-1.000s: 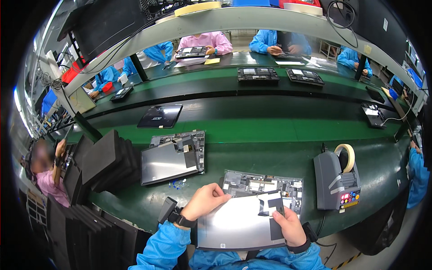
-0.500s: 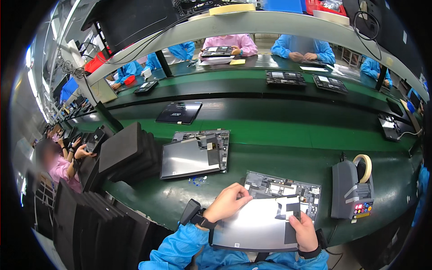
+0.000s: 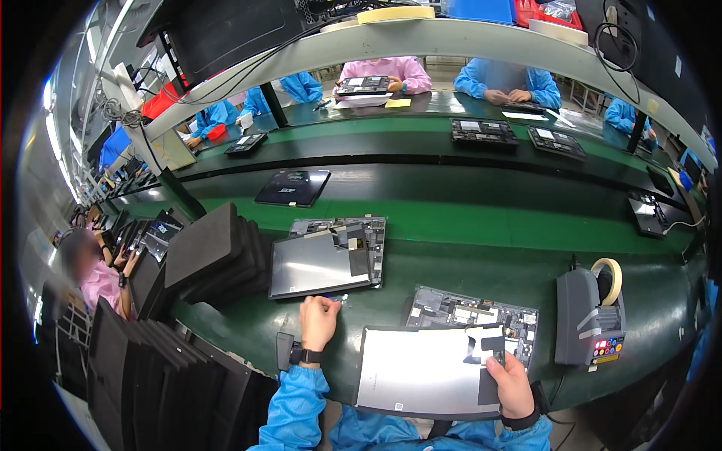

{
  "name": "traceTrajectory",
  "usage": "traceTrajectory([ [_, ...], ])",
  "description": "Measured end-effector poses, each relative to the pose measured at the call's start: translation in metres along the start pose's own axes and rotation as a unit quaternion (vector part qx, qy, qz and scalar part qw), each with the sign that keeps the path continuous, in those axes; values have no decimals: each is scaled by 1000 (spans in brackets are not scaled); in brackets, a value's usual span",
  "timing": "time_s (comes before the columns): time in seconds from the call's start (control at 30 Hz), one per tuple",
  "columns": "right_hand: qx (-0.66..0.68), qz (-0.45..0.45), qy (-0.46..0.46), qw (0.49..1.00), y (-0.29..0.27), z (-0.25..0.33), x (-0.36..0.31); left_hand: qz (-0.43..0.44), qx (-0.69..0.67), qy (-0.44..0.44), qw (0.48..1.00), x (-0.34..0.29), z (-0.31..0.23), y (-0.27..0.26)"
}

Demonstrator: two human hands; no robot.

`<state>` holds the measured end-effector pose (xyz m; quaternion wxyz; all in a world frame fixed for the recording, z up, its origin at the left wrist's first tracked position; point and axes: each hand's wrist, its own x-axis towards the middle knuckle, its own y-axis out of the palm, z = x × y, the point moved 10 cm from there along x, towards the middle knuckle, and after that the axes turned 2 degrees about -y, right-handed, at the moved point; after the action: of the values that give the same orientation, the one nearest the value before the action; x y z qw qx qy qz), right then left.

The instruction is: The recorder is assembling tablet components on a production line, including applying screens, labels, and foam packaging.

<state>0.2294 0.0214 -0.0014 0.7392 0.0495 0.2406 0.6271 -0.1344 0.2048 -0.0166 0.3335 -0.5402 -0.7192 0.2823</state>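
My right hand [image 3: 513, 387] grips the right edge of a silver-backed display panel [image 3: 421, 372], thumb on top next to a dark strip and a flex cable. The panel is tilted toward me, its far edge overlapping an opened laptop base [image 3: 481, 308] with exposed circuit boards. Out to the left, my left hand [image 3: 319, 323] is pinched at the table among a few tiny blue and clear pieces [image 3: 344, 298]. Whatever is between its fingertips is too small to make out. Just beyond that hand, a second silver panel [image 3: 312, 263] rests on another opened laptop base [image 3: 374, 233].
On the right stands a grey tape dispenser [image 3: 590, 316] with a tape roll. Black foam pads [image 3: 203, 252] are stacked at the left, with more [image 3: 143, 376] standing below. A dark laptop lid [image 3: 292, 188] lies on the green belt [image 3: 466, 218]. Co-workers sit opposite and at left.
My left hand has left the panel and moved left to the tiny pieces. My right hand keeps its grip. The dark lid on the belt has shifted slightly left.
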Motion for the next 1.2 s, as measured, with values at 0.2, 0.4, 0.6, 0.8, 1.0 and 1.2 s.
traceTrajectory([
  [0.2,27,-3,7,1000,2,2,-3,-134,-18,49,990,-9,-3,-30],
  [0.4,132,-17,138,981,37,-29,-13,69,-263,-84,959,-58,-22,-47],
  [0.6,343,116,214,907,114,-80,-8,310,-648,9,696,-76,-201,22],
  [0.8,31,209,172,962,84,-47,-36,585,-661,9,470,-71,-230,96],
  [1.0,167,79,-59,981,10,86,-43,442,-420,130,781,-82,-268,68],
  [1.2,-99,-3,-89,991,5,98,-37,325,-173,210,906,-89,-286,44],
])
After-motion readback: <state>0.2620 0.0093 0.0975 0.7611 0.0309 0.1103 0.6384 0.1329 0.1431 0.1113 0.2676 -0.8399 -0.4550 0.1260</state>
